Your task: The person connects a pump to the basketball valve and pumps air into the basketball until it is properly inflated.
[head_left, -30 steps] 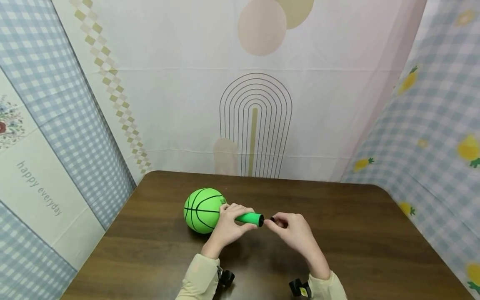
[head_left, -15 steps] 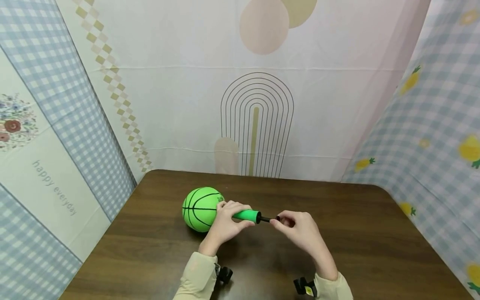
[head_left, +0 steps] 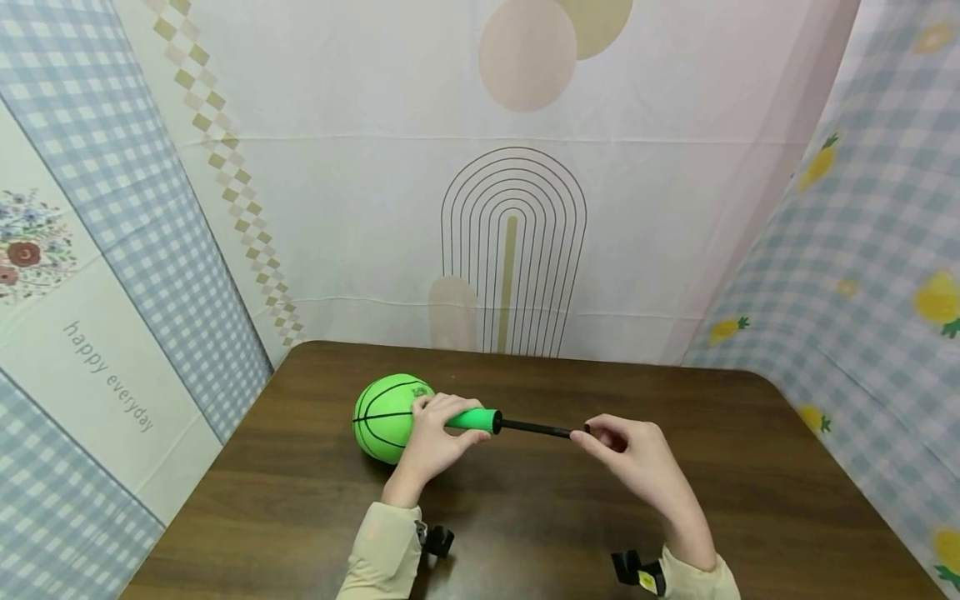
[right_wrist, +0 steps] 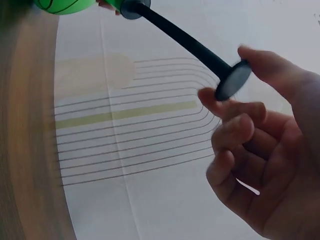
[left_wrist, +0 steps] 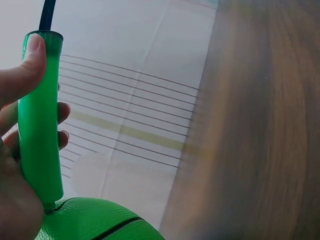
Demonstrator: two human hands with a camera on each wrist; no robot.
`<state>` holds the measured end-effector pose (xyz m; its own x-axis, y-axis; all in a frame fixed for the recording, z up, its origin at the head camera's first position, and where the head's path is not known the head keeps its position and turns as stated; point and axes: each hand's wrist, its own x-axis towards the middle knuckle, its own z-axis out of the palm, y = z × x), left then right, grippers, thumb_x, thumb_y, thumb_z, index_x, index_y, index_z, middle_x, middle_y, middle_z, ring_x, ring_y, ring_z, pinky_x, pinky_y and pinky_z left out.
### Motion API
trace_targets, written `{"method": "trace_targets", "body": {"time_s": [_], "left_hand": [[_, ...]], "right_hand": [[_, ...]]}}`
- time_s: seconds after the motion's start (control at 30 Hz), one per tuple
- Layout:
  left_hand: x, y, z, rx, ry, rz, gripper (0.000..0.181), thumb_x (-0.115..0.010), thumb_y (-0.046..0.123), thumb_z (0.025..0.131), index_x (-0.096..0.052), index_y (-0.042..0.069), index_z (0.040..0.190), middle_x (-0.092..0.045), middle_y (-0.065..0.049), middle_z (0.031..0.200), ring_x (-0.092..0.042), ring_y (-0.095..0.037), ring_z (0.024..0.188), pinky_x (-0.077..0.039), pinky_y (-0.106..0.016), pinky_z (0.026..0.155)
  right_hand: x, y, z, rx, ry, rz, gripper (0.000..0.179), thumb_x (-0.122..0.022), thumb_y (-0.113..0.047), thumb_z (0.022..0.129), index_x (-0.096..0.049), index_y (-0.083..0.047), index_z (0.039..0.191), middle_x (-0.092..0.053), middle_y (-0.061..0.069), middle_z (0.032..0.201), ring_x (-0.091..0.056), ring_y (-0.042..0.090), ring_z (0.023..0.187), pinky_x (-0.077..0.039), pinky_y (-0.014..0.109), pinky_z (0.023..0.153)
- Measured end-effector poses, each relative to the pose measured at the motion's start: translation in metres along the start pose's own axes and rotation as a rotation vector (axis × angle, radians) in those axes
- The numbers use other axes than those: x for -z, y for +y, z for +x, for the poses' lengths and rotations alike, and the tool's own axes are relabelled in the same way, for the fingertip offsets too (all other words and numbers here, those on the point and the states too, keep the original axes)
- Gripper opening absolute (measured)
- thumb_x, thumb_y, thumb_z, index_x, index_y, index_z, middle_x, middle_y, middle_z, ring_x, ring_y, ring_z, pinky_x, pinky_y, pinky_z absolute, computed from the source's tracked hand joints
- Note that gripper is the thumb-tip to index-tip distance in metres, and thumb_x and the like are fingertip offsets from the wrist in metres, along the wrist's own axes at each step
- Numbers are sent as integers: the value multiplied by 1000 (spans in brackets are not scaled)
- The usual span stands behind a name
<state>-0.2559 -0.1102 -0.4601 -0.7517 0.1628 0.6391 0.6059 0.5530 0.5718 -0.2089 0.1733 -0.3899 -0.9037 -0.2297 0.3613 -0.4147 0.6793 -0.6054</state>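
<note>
My left hand (head_left: 431,442) grips the green barrel of a hand pump (left_wrist: 40,125), thumb along its side near the black-rimmed end. In the left wrist view the barrel's other end meets a green ball (left_wrist: 95,220) with black lines, a small basketball resting on the table at left in the head view. From the barrel a long black rod (right_wrist: 185,40) stands drawn out to the right. My right hand (head_left: 637,462) pinches the round black knob (right_wrist: 233,81) at the rod's end between thumb and index finger, its other fingers loosely curled.
A dark brown wooden table (head_left: 525,533) lies under both hands. Behind it hangs a pale patterned cloth (head_left: 360,208). Blue checked cloths hang at the left (head_left: 112,150) and right (head_left: 847,250).
My right hand has moved to the right, drawing the black rod far out of the green barrel. My left hand, the pump barrel and the ball have shifted slightly left.
</note>
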Motion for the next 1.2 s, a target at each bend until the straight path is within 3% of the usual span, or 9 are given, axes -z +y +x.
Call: {"method": "trace_targets", "body": {"time_s": [0.2,0.47,0.83,1.03,1.2], "left_hand": [[-4,1,-2,12,36,22,36,-86,26,67,-73,20,99,-73,4,94,-58,-15,93,-26,-48,96],[-19,8,-4,17,-8,-14,35,-84,28,71,-73,17,103,-73,2,96,-57,-15,93,-26,-46,95],[-35,18,-6,-56,-10,24,32,-84,29,72,-72,18,99,-72,3,92,-57,-14,89,-28,-43,90],[-34,15,-8,-48,-20,-8,32,-84,28,71,-72,19,100,-72,4,92,-58,-13,90,-29,-45,92],[-30,13,-7,-43,-42,-30,32,-84,27,70,-72,21,100,-71,5,93,-58,-13,93,-29,-50,95]], "right_hand": [[-7,-1,2,27,-12,-20,17,-70,-31,89,-66,-17,80,-38,-11,58,-33,-2,51,-31,19,51],[-26,-17,9,-27,-1,-61,21,-70,-30,88,-70,-9,86,-40,-8,57,-34,1,50,-32,20,52],[-54,-14,14,-59,-55,-39,22,-70,-29,88,-67,-9,80,-36,-8,55,-32,1,47,-27,18,49],[-56,-10,16,-48,-40,36,22,-73,-32,86,-68,-12,78,-37,-8,55,-32,0,48,-29,18,49],[-53,-10,14,-65,-46,24,19,-74,-33,85,-70,-15,79,-40,-9,56,-35,1,48,-30,18,51]]}}
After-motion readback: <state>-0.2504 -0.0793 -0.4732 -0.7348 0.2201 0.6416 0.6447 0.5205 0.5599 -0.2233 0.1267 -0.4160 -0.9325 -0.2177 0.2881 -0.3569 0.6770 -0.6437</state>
